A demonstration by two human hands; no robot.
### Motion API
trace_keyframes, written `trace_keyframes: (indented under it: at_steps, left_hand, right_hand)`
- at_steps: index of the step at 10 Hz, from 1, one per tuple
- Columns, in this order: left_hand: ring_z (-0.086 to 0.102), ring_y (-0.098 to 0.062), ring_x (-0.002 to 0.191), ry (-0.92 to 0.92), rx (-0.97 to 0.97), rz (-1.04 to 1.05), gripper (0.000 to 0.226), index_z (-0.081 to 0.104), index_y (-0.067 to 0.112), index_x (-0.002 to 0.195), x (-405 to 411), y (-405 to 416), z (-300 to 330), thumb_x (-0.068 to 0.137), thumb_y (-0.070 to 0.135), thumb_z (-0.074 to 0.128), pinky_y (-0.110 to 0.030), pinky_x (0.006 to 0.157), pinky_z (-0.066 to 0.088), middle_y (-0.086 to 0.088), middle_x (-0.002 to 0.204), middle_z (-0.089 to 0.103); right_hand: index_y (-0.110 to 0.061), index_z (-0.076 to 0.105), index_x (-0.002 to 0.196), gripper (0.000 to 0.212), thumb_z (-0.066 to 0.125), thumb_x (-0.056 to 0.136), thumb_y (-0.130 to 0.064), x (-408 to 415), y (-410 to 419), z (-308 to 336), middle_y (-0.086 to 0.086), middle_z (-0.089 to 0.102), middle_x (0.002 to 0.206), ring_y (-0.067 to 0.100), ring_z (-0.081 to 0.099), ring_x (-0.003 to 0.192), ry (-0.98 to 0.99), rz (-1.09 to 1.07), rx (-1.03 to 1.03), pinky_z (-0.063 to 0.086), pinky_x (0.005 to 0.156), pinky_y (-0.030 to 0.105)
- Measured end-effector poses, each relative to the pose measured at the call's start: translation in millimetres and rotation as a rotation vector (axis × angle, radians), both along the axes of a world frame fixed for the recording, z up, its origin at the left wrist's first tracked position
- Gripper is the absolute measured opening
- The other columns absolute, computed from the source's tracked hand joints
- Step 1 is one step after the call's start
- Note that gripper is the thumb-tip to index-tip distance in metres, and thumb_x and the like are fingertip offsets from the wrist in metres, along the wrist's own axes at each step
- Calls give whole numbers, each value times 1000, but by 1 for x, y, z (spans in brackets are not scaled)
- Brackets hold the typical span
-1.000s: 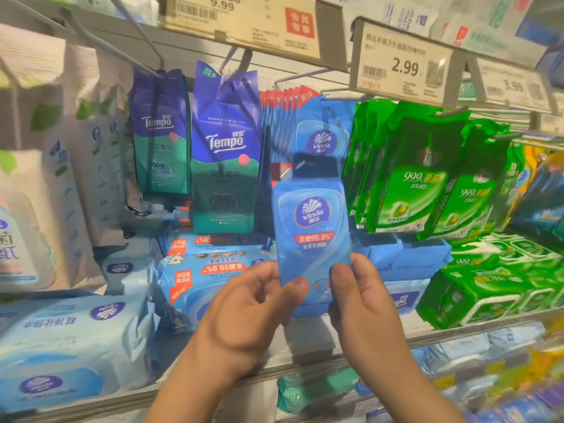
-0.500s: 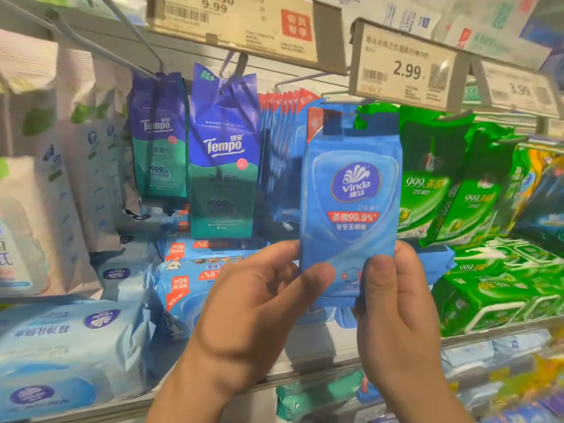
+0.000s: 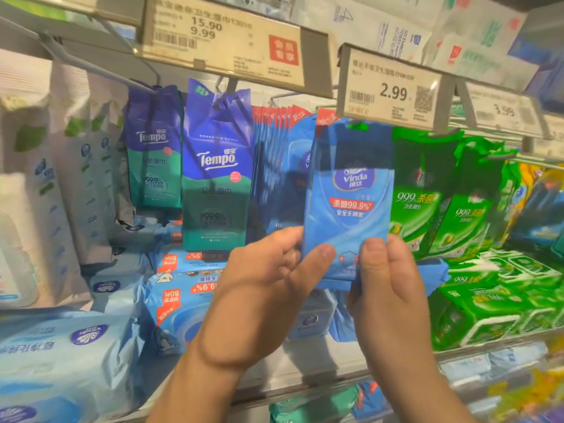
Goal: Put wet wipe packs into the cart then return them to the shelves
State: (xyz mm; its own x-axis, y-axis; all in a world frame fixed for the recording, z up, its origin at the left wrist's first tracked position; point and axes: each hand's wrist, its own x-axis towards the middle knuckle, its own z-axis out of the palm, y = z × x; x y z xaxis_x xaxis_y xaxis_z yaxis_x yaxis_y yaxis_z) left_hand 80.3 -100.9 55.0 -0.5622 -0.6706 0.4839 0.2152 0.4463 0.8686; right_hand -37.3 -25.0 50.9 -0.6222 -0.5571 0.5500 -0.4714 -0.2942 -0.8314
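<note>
Both forearms are running off the bottom edge, and the top of the blue Vinda wet wipe pack [image 3: 348, 203] is sitting right under the 2.99 price tag [image 3: 389, 90], so whether its hang hole is on a peg is hard to say. The left hand [image 3: 268, 288] is pinching the pack's lower left corner, thumb across the front and fingers curled behind; the right hand [image 3: 384, 288] is pinching the lower right corner the same way, its fingers hidden behind the pack. The pack is hanging upright in front of a row of matching blue packs [image 3: 274, 166], between the Tempo packs [image 3: 216, 166] and the green 999 packs [image 3: 427, 193]. Below, the shelf [image 3: 305, 380] is holding larger blue wipe packs [image 3: 180, 300].
</note>
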Motion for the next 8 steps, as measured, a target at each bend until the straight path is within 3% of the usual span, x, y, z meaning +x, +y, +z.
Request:
trace_keyframes:
  at_steps: [1, 2, 3, 4, 5, 6, 7, 8]
  left_hand:
    - [68, -30, 75, 13, -18, 107, 30, 73, 41, 111, -3, -3, -9, 88, 56, 60, -38, 80, 60, -2, 79, 75]
    - [49, -26, 66, -61, -74, 284, 39, 74, 29, 100, -6, -9, -7, 86, 60, 55, -41, 64, 49, -11, 67, 56]
    - [45, -20, 59, -93, -70, 375, 43, 73, 24, 98, -9, -16, -4, 87, 63, 58, -35, 63, 47, -11, 66, 56]
    - [49, -2, 48, -49, 20, 515, 19, 61, 35, 91, -11, -28, -1, 82, 49, 70, -15, 53, 39, 7, 51, 56]
    - [56, -4, 53, -65, 27, 579, 28, 54, 35, 91, -14, -37, 1, 78, 54, 69, -21, 58, 43, 8, 56, 63]
    - [62, -9, 65, -120, 19, 628, 33, 54, 30, 97, -18, -44, -2, 82, 55, 70, -31, 65, 47, 6, 63, 65]
    - [63, -5, 61, -97, 43, 577, 29, 52, 33, 93, -20, -41, -13, 83, 56, 66, -28, 68, 50, 8, 67, 70]
    - [69, -12, 65, -47, 139, 468, 26, 59, 35, 101, -10, -36, -31, 87, 55, 68, -46, 78, 57, 5, 72, 75]
  right_hand:
    - [-32, 53, 79, 30, 46, 101, -51, 0, -6, -2, -13, 57, 64, 6, 50, 56, -18, -10, 31, 42, 61, 33]
    - [-22, 49, 73, 36, 45, 106, -37, -6, -20, -3, -14, 53, 54, 2, 47, 49, -56, -14, 106, 44, 56, 26]
    - [-23, 51, 72, 36, 44, 106, -35, -6, -32, -3, -19, 57, 57, -4, 49, 49, -42, 5, 141, 40, 51, 9]
    - [-11, 58, 87, 48, 45, 101, -55, 2, -45, 1, -4, 49, 62, 14, 43, 56, -235, 105, 159, 36, 58, 33]
    - [-6, 54, 88, 48, 46, 104, -50, 4, -56, 5, 0, 46, 67, 17, 40, 58, -300, 126, 135, 33, 54, 32]
    - [-19, 55, 83, 36, 47, 104, -47, 2, -64, 4, 0, 43, 65, 12, 37, 52, -393, 168, 116, 30, 45, 24]
    - [-3, 58, 98, 47, 46, 104, -48, 1, -61, 3, 7, 52, 71, 12, 39, 45, -447, 199, 155, 31, 43, 23]
    - [-7, 60, 99, 41, 45, 105, -45, 4, -51, -1, 6, 57, 67, 19, 42, 39, -512, 242, 184, 34, 42, 25]
